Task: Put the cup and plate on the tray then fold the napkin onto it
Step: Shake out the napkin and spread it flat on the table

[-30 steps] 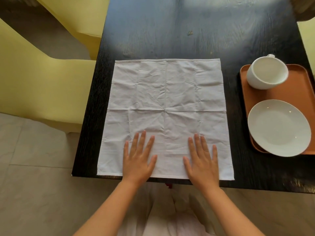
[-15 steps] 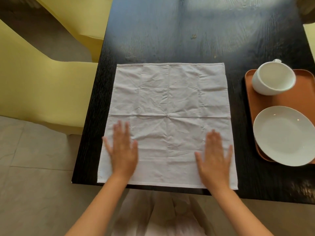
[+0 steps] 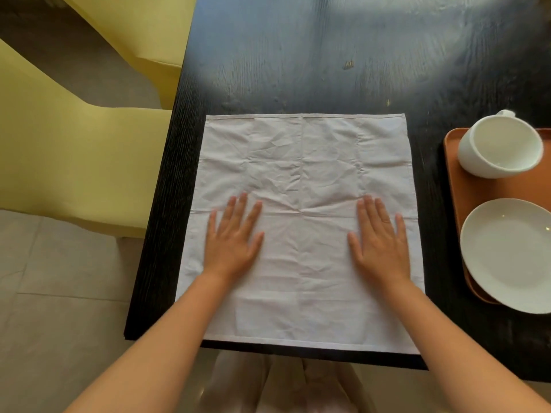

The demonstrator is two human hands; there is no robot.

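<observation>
A dark wood-grain table [image 3: 298, 70] stands on a pale tiled floor [image 3: 59, 293], its top catching a broad glare from above. A white napkin [image 3: 304, 162] lies spread flat and creased on it, its near hem at the table's front edge. The left hand [image 3: 232, 242] and right hand [image 3: 380, 245] press flat on the cloth, palms down, fingers extended, well apart and gripping nothing. To the right, an orange tray [image 3: 456, 210] carries a white cup [image 3: 501, 144] at its far end and a white plate [image 3: 510, 251] nearer, the plate overhanging the tray's near rim. Yellow chairs [image 3: 74, 156] stand at the table's left.
</observation>
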